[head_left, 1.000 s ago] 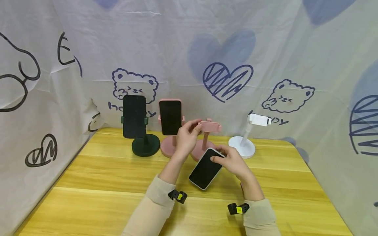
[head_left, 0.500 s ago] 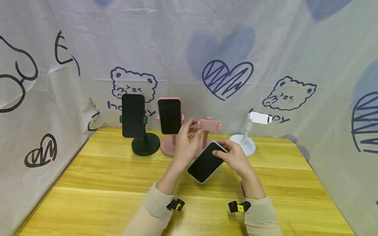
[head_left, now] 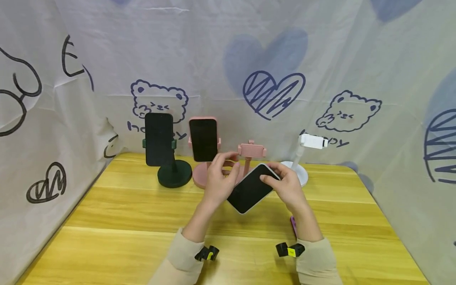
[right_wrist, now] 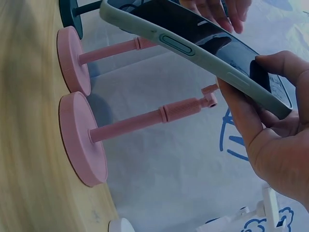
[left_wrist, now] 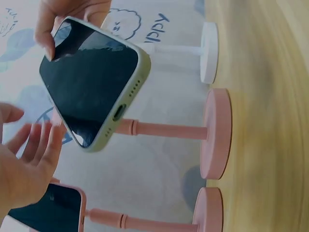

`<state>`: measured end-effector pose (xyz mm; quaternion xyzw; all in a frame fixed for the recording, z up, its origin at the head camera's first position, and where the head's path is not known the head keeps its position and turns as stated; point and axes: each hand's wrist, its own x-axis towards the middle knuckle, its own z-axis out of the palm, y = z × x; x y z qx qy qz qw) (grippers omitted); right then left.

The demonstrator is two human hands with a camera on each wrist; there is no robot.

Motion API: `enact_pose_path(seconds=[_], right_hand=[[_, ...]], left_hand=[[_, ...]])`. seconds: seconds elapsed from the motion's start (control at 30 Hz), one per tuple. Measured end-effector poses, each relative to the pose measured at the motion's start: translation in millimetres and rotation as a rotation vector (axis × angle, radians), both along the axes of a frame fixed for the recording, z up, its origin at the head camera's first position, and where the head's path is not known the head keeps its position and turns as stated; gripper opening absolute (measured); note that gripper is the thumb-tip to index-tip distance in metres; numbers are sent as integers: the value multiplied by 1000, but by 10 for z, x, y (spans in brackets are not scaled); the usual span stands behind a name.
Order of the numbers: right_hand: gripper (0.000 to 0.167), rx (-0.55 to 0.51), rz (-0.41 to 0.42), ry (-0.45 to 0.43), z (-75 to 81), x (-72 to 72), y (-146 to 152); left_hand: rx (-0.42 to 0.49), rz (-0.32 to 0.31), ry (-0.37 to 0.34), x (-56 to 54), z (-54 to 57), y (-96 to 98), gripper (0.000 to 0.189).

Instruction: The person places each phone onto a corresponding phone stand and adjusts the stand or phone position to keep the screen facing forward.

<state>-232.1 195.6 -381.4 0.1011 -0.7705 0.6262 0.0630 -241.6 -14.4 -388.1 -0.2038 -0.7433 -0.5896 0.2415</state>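
Observation:
My right hand [head_left: 287, 184] pinches a smartphone [head_left: 253, 187] in a pale green case near its upper right end, thumb on the dark screen and fingers behind. The phone slants in front of a pink phone stand [head_left: 251, 150], whose clamp holds nothing. Close to the phone's left edge is my left hand [head_left: 219, 180], thumb and fingers spread and holding nothing. In the left wrist view its fingers [left_wrist: 35, 142] lie beside the phone's near corner. The right wrist view shows the phone's side buttons [right_wrist: 177, 44] and the pink stand's round base [right_wrist: 82, 140].
At left, a dark green stand [head_left: 174, 174] bears a black phone [head_left: 159, 139], and another pink stand [head_left: 201, 174] bears a second phone [head_left: 204, 139]. A white stand [head_left: 313, 141] is at right. A purple-edged item [head_left: 293, 225] lies partly under my right forearm on the wooden table [head_left: 142, 213].
My left hand has come off the pink stand's clamp and moved left and down. My right hand has lifted the phone toward the stand and turned it more sideways.

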Motion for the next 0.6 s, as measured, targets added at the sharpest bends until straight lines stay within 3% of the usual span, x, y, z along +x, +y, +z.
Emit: enact_pose_path(seconds=[0.4,0.6], right_hand=[[33,-77,-34,48,91,62,-36],[33,-96,-52,54,95,84,-47]], left_hand=[[-243,-302,-168,-12,45,-233,25],[-288,-371,-210,-14,37,-260,22]])
